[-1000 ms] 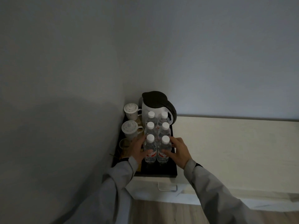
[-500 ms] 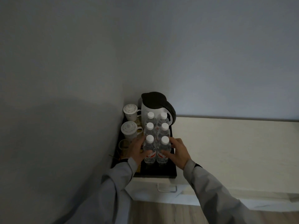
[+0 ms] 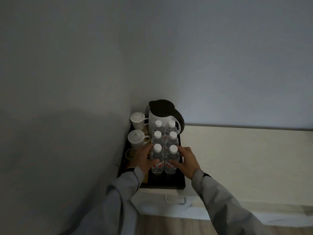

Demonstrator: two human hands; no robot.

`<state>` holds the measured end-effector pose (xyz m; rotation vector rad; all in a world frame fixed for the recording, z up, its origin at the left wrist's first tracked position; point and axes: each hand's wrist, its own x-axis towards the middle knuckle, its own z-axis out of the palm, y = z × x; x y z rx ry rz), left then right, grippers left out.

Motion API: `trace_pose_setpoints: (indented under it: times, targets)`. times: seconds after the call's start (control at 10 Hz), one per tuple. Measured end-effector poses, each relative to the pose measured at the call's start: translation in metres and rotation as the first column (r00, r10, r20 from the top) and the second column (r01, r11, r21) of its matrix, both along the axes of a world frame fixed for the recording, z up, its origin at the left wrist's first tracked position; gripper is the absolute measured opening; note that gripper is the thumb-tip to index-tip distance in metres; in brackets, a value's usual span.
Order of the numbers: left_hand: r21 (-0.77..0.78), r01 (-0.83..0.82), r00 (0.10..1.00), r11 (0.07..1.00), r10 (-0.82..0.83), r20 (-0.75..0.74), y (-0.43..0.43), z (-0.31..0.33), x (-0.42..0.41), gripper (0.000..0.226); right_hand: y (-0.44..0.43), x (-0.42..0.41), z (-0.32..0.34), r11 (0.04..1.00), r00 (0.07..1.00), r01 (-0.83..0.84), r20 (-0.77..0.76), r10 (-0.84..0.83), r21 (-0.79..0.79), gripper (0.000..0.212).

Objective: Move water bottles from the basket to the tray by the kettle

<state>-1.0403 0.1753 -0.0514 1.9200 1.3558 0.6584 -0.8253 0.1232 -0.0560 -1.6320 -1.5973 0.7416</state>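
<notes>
6 bottles (image 3: 164, 146) on tray (image 3: 166, 184), 2 rows before kettle (image 3: 163, 114); cups (image 3: 138, 131) left.

sleeves (image 3: 225, 199): lt grey, long, both arms | R cuff: dark band | hands bare

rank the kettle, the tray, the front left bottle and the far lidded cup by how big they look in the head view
1. tray
2. kettle
3. front left bottle, though it is nearer the camera than the kettle
4. far lidded cup

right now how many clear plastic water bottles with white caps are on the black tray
6, two columns of three: back pair by the kettle, middle pair, front pair between both hands. None seem hidden.
</notes>
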Motion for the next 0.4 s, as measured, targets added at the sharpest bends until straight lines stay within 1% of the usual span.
trace_pose_setpoints:
  times: [0.1,0.2,0.3,0.4]
  targets:
    - [-0.017,-0.002,1.0,1.0,0.002,-0.006,-0.004,0.007,0.001,0.063,-0.001,-0.001,0.005,1.0,1.0,0.005,0.014,-0.005,-0.003,0.06]
    - [-0.003,0.001,1.0,1.0,-0.001,-0.01,-0.005,0.012,0.001,0.05,-0.002,0.001,0.007,1.0,1.0,0.013,0.025,-0.013,-0.009,0.064]
    - [0.027,-0.031,0.999,0.999,0.032,-0.036,-0.008,0.03,0.0,0.044,-0.004,0.005,0.023,0.999,0.999,0.04,0.023,-0.04,-0.006,0.061]
    - [0.128,-0.099,0.992,0.987,0.107,-0.06,0.003,0.053,0.002,0.043,0.0,0.015,0.042,0.997,0.996,0.07,0.053,-0.072,0.042,0.063]
